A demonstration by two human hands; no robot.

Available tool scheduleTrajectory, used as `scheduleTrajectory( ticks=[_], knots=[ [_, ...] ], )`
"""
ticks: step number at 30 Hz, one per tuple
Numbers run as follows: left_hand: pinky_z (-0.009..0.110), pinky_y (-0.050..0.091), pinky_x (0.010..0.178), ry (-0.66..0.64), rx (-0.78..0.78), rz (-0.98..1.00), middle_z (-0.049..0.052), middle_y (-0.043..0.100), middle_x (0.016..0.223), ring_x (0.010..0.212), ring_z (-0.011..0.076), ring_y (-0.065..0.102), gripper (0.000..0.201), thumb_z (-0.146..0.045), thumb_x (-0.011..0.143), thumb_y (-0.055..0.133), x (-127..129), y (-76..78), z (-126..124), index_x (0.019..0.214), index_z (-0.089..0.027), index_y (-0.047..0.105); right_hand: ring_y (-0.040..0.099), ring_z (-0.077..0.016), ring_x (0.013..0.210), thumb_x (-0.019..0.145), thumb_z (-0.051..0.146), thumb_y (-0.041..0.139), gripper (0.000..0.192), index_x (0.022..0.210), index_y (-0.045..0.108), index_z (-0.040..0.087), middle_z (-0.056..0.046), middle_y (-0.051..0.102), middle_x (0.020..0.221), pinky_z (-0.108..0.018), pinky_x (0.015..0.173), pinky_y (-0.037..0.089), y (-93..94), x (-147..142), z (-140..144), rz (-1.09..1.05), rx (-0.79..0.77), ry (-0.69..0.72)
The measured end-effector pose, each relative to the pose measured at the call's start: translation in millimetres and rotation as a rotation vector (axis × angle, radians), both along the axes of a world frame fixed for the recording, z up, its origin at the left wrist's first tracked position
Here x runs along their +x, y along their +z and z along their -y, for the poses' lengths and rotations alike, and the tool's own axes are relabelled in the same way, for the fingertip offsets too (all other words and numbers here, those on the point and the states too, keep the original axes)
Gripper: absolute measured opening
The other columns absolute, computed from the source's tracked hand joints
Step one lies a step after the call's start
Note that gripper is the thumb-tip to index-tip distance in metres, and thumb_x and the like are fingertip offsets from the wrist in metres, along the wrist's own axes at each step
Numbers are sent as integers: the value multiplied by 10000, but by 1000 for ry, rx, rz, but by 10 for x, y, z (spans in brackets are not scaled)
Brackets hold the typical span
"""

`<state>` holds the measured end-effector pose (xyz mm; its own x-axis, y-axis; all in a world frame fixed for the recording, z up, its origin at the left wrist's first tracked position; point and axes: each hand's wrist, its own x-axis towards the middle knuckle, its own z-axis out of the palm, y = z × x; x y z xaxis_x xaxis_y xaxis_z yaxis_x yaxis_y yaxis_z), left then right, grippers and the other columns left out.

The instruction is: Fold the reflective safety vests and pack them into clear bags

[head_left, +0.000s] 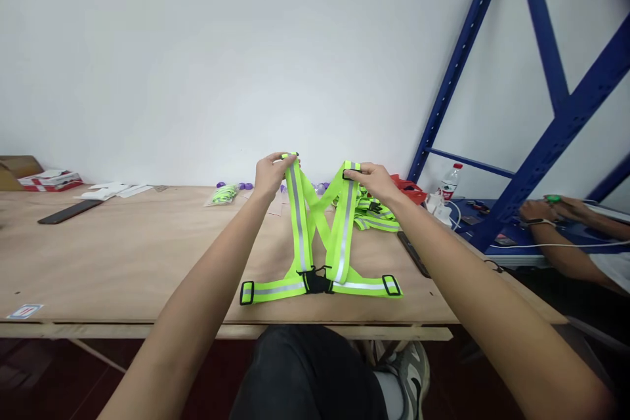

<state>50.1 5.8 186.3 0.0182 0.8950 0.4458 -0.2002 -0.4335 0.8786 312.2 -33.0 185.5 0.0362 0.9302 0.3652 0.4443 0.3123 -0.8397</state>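
A neon-yellow reflective strap vest (319, 249) with grey stripes and a black buckle lies partly on the wooden table (123, 262). My left hand (272, 174) pinches the top of its left shoulder strap and lifts it off the table. My right hand (370, 179) pinches the top of the right shoulder strap at the same height. The waist band with the buckle rests on the table near the front edge.
A pile of more yellow vests (375, 213) lies behind my right hand. A bagged vest (222, 195), a dark phone (69, 211), papers and red-white boxes (49, 178) sit at the back. Another person's hands (554, 210), a water bottle (450, 182) and a blue rack (541, 111) are at the right.
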Motion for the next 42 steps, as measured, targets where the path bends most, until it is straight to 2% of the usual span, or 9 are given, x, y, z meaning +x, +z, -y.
scheduleTrajectory(
  ticks=[9,19,25,27,30,32,35,39,42],
  knots=[
    [354,544,742,14,-52,-131,64,726,793,771,222,693,531,-398,512,906,-5,-224,-3,921,-133,695,615,-185,791,663,544,763,486,970,742,168,-48,735,924,-271,669,474,-60,-142,117,7,-24,219],
    [262,458,652,126,-17,-330,30,697,758,750,181,618,516,-630,664,751,29,-485,-245,839,-147,713,493,-141,632,671,640,708,467,661,615,182,21,545,617,-263,583,376,-485,-172,-283,-11,99,-35],
    [245,380,556,242,-88,-592,-14,545,517,633,193,607,323,-445,737,754,145,-815,-614,681,-142,660,403,-96,457,593,385,862,429,484,499,184,75,384,414,-243,486,310,-814,-148,-769,123,-100,-23],
    [257,421,569,246,-142,-657,15,618,584,622,200,633,272,-382,797,711,202,-911,-723,849,-116,688,502,-122,485,698,351,808,304,593,592,166,34,525,477,-240,498,377,-896,-178,-946,128,-150,-33],
    [304,510,698,230,-174,-724,133,734,936,785,221,694,435,-323,870,644,296,-1007,-743,1232,-89,583,677,-176,753,860,306,658,249,1045,669,141,-81,740,880,-262,659,518,-999,-236,-1090,114,-159,-54],
    [336,512,845,198,-141,-766,160,695,1175,977,237,685,499,-297,874,645,335,-1027,-602,1329,-129,525,681,-204,1005,889,261,614,403,1276,582,153,-128,709,1166,-310,842,534,-1053,-243,-1026,123,-138,-51],
    [359,478,964,15,79,-945,96,675,1258,1092,247,652,353,-287,907,591,296,-1008,-140,1246,-191,612,601,-232,1210,901,223,587,420,1317,571,160,-137,627,1340,-367,1032,453,-1116,-182,-622,165,-88,-19],
    [386,499,924,-136,324,-1226,87,711,1127,1058,272,651,286,-345,950,533,59,-1073,708,1166,-200,652,625,-260,1138,922,292,564,304,1202,648,208,-101,682,1233,-414,1017,463,-1230,-58,307,413,131,46],
    [396,500,909,-156,352,-1271,88,679,1120,1044,270,636,240,-347,948,549,-146,-1306,1182,1136,-225,633,636,-268,1082,920,343,584,264,1142,660,223,-101,703,1146,-411,967,489,-1391,-31,901,618,189,131]
  ],
)
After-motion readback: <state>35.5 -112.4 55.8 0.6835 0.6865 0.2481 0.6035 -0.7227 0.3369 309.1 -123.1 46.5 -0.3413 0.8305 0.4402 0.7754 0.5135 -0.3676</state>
